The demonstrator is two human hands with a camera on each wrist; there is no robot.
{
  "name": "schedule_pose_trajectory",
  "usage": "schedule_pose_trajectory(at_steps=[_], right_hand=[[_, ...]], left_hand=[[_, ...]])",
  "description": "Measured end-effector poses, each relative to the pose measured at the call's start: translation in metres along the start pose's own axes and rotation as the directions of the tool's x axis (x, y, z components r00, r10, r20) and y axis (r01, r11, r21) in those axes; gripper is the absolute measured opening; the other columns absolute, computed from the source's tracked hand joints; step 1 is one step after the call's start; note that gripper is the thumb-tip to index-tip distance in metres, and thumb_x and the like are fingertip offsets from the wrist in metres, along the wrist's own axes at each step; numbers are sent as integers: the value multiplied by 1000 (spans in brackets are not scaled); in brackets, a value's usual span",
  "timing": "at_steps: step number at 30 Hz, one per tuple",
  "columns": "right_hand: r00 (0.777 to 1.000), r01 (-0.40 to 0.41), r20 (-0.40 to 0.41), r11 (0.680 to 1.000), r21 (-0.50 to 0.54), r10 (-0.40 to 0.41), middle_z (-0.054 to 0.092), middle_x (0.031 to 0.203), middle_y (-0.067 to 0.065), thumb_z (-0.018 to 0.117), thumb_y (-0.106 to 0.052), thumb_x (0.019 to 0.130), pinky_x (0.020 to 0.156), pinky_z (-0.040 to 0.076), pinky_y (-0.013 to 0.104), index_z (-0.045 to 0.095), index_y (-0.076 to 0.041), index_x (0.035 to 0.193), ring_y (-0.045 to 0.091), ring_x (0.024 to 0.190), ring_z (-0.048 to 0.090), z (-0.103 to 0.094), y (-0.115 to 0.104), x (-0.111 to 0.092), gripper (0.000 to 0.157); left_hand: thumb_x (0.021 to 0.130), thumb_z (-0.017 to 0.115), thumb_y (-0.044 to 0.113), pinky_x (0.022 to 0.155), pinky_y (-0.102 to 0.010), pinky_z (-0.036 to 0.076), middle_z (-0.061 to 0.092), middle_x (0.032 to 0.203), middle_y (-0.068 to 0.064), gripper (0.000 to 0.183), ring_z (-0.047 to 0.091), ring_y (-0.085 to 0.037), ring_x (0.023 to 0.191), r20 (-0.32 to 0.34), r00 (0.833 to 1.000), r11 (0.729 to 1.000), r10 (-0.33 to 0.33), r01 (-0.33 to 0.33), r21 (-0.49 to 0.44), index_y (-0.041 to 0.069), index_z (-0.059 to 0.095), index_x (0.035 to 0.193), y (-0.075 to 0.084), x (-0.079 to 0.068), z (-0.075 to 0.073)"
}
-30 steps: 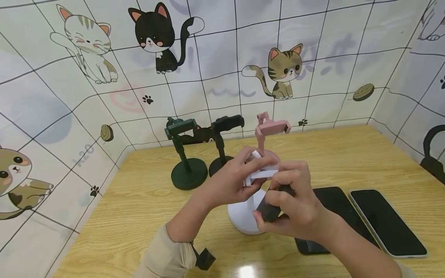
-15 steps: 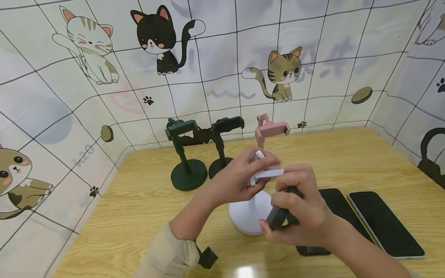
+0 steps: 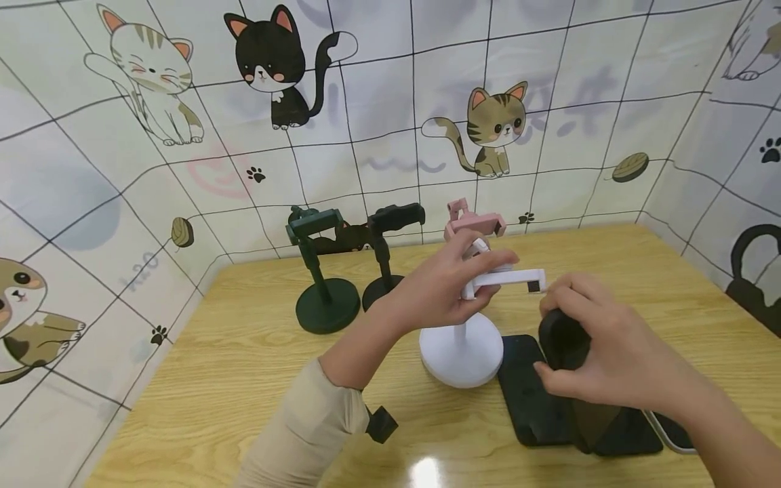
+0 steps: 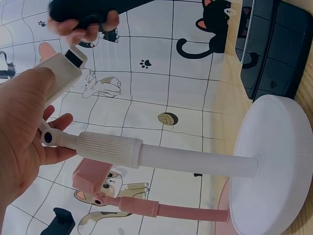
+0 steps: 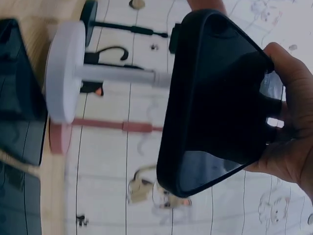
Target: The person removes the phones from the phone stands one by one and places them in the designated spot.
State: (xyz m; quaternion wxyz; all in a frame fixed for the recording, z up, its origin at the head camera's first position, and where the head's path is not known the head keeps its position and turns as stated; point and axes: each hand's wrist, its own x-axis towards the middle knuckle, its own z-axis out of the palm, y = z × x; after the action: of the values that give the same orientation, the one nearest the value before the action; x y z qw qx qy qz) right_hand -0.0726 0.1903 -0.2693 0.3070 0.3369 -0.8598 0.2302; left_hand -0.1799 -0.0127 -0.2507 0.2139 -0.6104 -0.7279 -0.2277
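A white phone stand (image 3: 462,354) stands on the table, its clamp head (image 3: 512,277) tipped up near the top of the post. My left hand (image 3: 434,288) grips that clamp by its left end, thumb over it in the left wrist view. The clamp's free arm with a dark pad points to the right. My right hand (image 3: 619,342) holds a black smartphone (image 5: 222,105) by its edges, just right of the clamp and apart from it. The right wrist view shows the phone's dark screen.
Behind stand a green phone stand (image 3: 327,305), a black phone stand (image 3: 382,252) and a pink phone stand (image 3: 478,224), partly hidden by my left hand. A black phone (image 3: 525,386) and a pale-edged phone (image 3: 674,434) lie at the right. A cat-print sheet (image 3: 378,102) surrounds the table.
My right hand has moved right with the smartphone, away from the clamp, and turned. My left hand and the white stand have shifted right and back, and the clamp's free end now shows.
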Motion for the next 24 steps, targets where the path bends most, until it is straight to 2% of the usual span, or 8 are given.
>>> schedule_pose_trajectory(at_steps=[4, 6, 8, 12, 15, 18, 21, 24], right_hand=[[987, -123, 87, 985, -122, 134, 44, 90, -11, 84, -15, 41, 67, 35, 13, 53, -17, 86, 3, 80, 38, -14, 22, -20, 55], [968, -184, 137, 965, -186, 211, 44, 87, -10, 86, -19, 42, 62, 37, 18, 53, -17, 86, 5, 76, 40, -20, 34, -31, 55], [926, -265, 209, 936, -233, 314, 45, 86, -6, 87, -24, 44, 58, 38, 24, 53, -15, 86, 9, 73, 42, -25, 47, -40, 54], [805, -398, 329, 861, -317, 493, 47, 84, 3, 85, -28, 50, 52, 38, 27, 54, -8, 87, 15, 68, 42, -33, 75, -59, 52], [718, -468, 381, 809, -355, 583, 48, 83, 8, 83, -27, 55, 51, 38, 28, 54, -1, 90, 18, 65, 42, -39, 96, -74, 53], [639, -507, 410, 757, -413, 651, 50, 90, 26, 80, -29, 58, 57, 44, 39, 51, 10, 98, 34, 70, 49, -46, 117, -87, 63], [589, -516, 426, 725, -456, 687, 47, 100, 39, 79, -31, 60, 64, 44, 50, 45, 19, 105, 48, 82, 50, -53, 136, -100, 76], [559, -535, 461, 725, -434, 689, 54, 86, 28, 77, -28, 63, 60, 45, 42, 45, 19, 103, 37, 72, 53, -56, 154, -114, 70]], left_hand=[[85, 58, 14, 91, -23, 36, 31, 131, -19, 32, 36, -24, 119, -22, 1000, 1000, -1, 1, -5, 8, 55, 116, -4, 5, 7], [85, 58, 14, 91, -24, 35, 34, 127, -18, 31, 34, -25, 119, -41, 999, 1000, 1, -2, -9, 8, 56, 115, -5, 8, 10], [85, 58, 14, 90, -24, 35, 37, 122, -17, 29, 36, -24, 113, -60, 998, 1000, 5, -6, -19, 9, 57, 114, -6, 12, 13], [85, 58, 15, 86, -21, 34, 44, 110, -13, 26, 40, -19, 102, -82, 996, 1000, 20, -22, -21, 11, 58, 111, -5, 24, 19], [86, 58, 15, 82, -19, 34, 47, 104, -11, 26, 41, -18, 97, -84, 995, 999, 46, -47, -7, 11, 58, 112, -4, 34, 23], [86, 58, 14, 80, -15, 35, 49, 104, -12, 27, 42, -19, 98, -87, 994, 998, 67, -67, -1, 9, 58, 113, -4, 44, 28], [86, 58, 14, 79, -13, 36, 49, 105, -13, 27, 42, -19, 101, -111, 990, 997, 83, -83, 11, 8, 59, 112, -4, 54, 34], [86, 58, 13, 78, -12, 36, 48, 105, -15, 26, 42, -20, 100, -149, 983, 995, 104, -101, 24, 7, 61, 110, -6, 62, 41]])
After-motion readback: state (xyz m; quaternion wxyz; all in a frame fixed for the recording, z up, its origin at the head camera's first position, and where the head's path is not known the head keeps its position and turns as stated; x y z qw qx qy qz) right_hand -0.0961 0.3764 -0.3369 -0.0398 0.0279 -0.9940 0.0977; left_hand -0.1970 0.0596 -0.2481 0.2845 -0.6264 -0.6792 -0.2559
